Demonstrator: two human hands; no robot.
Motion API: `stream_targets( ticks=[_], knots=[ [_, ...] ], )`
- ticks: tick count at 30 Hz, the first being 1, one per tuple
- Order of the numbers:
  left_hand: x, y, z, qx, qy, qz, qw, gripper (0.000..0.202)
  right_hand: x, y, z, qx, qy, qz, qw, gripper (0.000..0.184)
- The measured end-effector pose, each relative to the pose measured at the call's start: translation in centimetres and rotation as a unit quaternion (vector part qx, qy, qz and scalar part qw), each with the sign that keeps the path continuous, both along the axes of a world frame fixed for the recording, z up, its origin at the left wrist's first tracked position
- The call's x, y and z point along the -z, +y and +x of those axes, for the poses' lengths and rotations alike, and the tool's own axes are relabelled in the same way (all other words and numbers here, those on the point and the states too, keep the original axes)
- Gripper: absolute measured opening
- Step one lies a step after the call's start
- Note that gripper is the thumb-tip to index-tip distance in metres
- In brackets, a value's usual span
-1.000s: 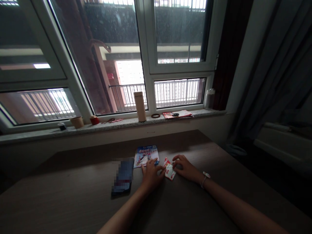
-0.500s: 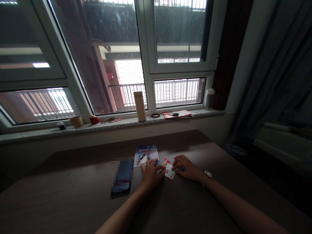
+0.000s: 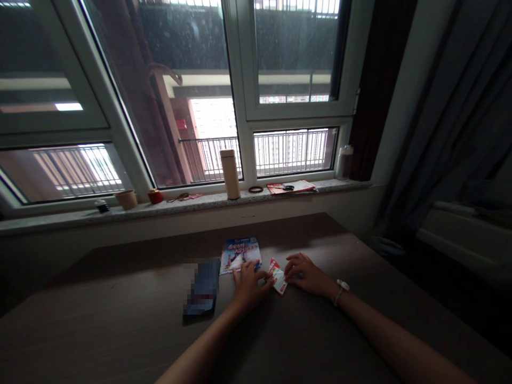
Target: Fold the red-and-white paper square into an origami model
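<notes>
A small folded paper (image 3: 279, 281), white with red print and a red pointed upper end, rests on the dark table between my hands. My left hand (image 3: 250, 285) pinches its left edge near the thumb and index finger, while the other fingers reach over a colourful leaflet (image 3: 232, 250). On the paper's right side, the curled fingertips of my right hand (image 3: 307, 274) grip its edge. A band with a white ornament circles my right wrist. The leaflet carries large printed characters and a small white triangular piece on it, partly hidden by my left hand.
A dark phone-like object (image 3: 203, 290), partly pixelated, lies left of the leaflet. Along the windowsill (image 3: 208, 202) stand a beige bottle (image 3: 230, 175), a paper cup (image 3: 126, 199), a red roll (image 3: 155, 197), a bracelet (image 3: 255, 190), red papers (image 3: 306, 186) with scissors (image 3: 287, 188), and a clear bottle (image 3: 344, 162).
The flap of the folded paper lies slightly differently, showing more printed text. My right fingers have shifted a little to the right; my left hand has barely moved.
</notes>
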State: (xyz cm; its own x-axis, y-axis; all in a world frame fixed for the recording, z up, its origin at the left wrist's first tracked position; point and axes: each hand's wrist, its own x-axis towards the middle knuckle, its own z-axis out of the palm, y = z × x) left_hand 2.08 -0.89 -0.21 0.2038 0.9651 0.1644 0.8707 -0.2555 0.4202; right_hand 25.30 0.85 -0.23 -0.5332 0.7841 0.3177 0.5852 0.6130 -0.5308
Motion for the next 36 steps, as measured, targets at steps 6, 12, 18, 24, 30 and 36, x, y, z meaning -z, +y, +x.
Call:
stream_targets(
  ticks=[6, 12, 18, 24, 30, 36],
  knots=[
    [-0.3, -0.1, 0.0, 0.004, -0.007, -0.003, 1.000, 0.020, -0.3, -0.4, -0.3, 0.012, -0.009, -0.004, 1.000, 0.010],
    [-0.3, -0.3, 0.2, -0.002, -0.006, 0.004, 1.000, 0.020, 0.0, -0.6, -0.7, 0.025, -0.016, 0.007, 1.000, 0.011],
    [-0.3, -0.3, 0.1, 0.002, -0.015, 0.009, 1.000, 0.027, 0.1, -0.6, -0.7, 0.035, -0.012, 0.015, 0.999, 0.013],
    [-0.3, -0.1, -0.1, 0.014, -0.011, 0.000, 1.000, 0.028, 0.5, -0.5, -0.8, 0.046, -0.007, 0.032, 0.998, 0.012],
    [0.0, 0.1, -0.1, 0.011, -0.015, 0.007, 1.000, 0.020, 0.5, -0.6, -1.3, 0.060, 0.004, 0.038, 0.997, 0.012],
    [0.2, 0.2, -0.1, 0.020, -0.015, 0.028, 0.999, 0.023, -0.2, -1.1, -1.1, 0.045, 0.002, 0.020, 0.999, 0.017]
  ],
)
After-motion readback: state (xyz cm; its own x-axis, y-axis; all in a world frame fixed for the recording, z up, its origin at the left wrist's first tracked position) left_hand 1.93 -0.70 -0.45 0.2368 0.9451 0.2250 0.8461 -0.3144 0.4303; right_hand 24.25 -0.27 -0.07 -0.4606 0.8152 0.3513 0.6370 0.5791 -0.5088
